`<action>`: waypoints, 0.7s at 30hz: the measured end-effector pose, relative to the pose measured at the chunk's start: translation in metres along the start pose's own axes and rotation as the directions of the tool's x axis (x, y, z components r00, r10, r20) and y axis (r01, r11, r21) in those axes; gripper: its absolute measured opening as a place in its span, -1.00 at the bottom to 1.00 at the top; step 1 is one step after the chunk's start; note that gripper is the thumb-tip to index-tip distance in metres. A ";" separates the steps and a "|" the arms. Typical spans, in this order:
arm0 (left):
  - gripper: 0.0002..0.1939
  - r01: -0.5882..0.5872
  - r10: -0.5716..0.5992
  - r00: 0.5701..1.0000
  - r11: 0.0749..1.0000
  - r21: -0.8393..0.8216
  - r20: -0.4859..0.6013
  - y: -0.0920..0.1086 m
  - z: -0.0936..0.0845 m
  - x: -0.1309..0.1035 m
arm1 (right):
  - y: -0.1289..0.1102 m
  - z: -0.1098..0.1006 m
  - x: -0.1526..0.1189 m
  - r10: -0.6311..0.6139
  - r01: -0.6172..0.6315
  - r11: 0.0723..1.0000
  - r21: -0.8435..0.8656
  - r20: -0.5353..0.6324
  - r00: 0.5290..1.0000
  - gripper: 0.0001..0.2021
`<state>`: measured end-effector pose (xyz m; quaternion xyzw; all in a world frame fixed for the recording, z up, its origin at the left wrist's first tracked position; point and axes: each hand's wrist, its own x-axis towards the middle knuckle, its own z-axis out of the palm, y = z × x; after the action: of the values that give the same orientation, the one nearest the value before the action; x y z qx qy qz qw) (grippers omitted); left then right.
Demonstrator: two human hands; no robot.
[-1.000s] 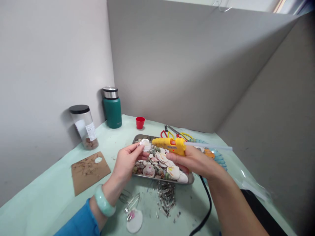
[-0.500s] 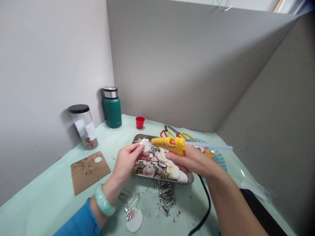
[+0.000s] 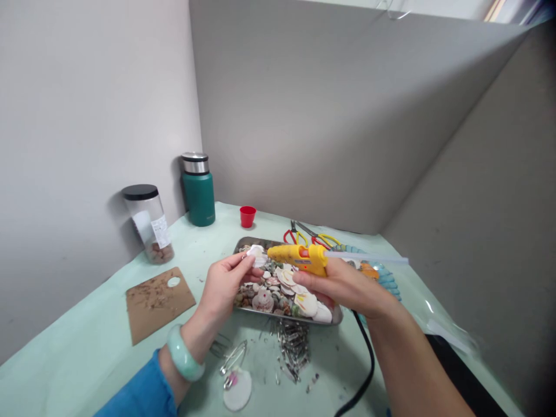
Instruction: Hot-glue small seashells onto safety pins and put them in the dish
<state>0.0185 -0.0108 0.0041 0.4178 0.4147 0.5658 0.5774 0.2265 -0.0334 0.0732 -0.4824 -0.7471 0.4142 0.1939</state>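
Between the thumb and fingers of my left hand [image 3: 230,278] is a white shell [image 3: 257,255], pinched above the tray. My right hand [image 3: 347,286] is wrapped round the handle of a yellow hot glue gun [image 3: 297,256], its nozzle pointing left, right at the shell's edge. A long clear glue stick [image 3: 369,256] sticks out of the gun's back. Whether nozzle and shell touch, I cannot tell. Under both hands lies a metal tray [image 3: 286,321] heaped with shells [image 3: 306,302].
In front of the tray lie a pile of metal pins [image 3: 293,347] and a white disc [image 3: 237,391] with clips. Left are brown cardboard [image 3: 160,315], a lidded jar [image 3: 150,226] and a green bottle [image 3: 200,197]. Behind stand a red cup [image 3: 247,216] and scissors [image 3: 324,238]. A black cord [image 3: 368,359] trails forward.
Almost nothing differs. The glue gun's rear has tilted very slightly and the cord has shifted a little to the right; both hands keep their hold.
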 end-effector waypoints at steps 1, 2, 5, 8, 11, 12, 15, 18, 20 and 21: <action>-0.61 0.000 0.000 1.000 1.000 0.001 0.000 0.000 0.000 0.000 | 0.000 0.000 0.000 0.002 -0.002 1.000 -0.001 -0.002 1.000 -0.62; -0.61 0.000 0.000 1.000 1.000 0.003 -0.002 0.000 0.000 0.000 | 0.000 0.000 0.000 0.005 -0.005 1.000 0.000 -0.007 1.000 -0.63; -0.62 0.007 -0.007 1.000 1.000 0.005 -0.010 0.001 0.001 -0.001 | -0.001 0.000 0.000 0.004 -0.003 1.000 0.012 -0.018 1.000 -0.62; -0.62 0.009 -0.009 1.000 1.000 0.003 -0.009 0.002 0.001 -0.002 | 0.000 0.000 0.000 0.000 0.000 1.000 0.012 -0.021 1.000 -0.62; -0.60 0.007 -0.007 1.000 1.000 0.005 -0.015 0.001 0.000 -0.001 | 0.000 0.000 0.000 0.013 -0.013 1.000 -0.007 -0.027 1.000 -0.61; -0.60 0.006 -0.006 1.000 1.000 0.009 -0.018 0.001 0.000 -0.001 | -0.001 0.000 0.000 0.016 -0.016 1.000 -0.015 -0.029 0.999 -0.61; -0.58 0.007 -0.006 1.000 1.000 0.020 -0.015 0.000 0.000 -0.001 | -0.001 0.000 0.000 0.011 -0.012 1.000 -0.024 -0.030 0.999 -0.61; -0.58 0.007 -0.007 1.000 1.000 0.021 -0.017 0.000 0.000 -0.001 | -0.001 0.000 0.000 0.023 -0.024 1.000 -0.020 -0.028 0.999 -0.60; -0.60 0.001 -0.001 1.000 1.000 0.019 -0.019 -0.001 -0.001 -0.001 | 0.000 0.000 0.000 0.024 -0.025 0.999 -0.025 -0.026 0.999 -0.59; -0.61 -0.001 0.001 1.000 1.000 0.019 -0.017 -0.001 -0.001 -0.001 | 0.000 0.000 0.000 0.020 -0.020 0.999 -0.028 -0.027 0.999 -0.60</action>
<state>0.0183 -0.0118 0.0029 0.4185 0.4247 0.5658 0.5695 0.2268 -0.0333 0.0732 -0.4980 -0.7455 0.3990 0.1926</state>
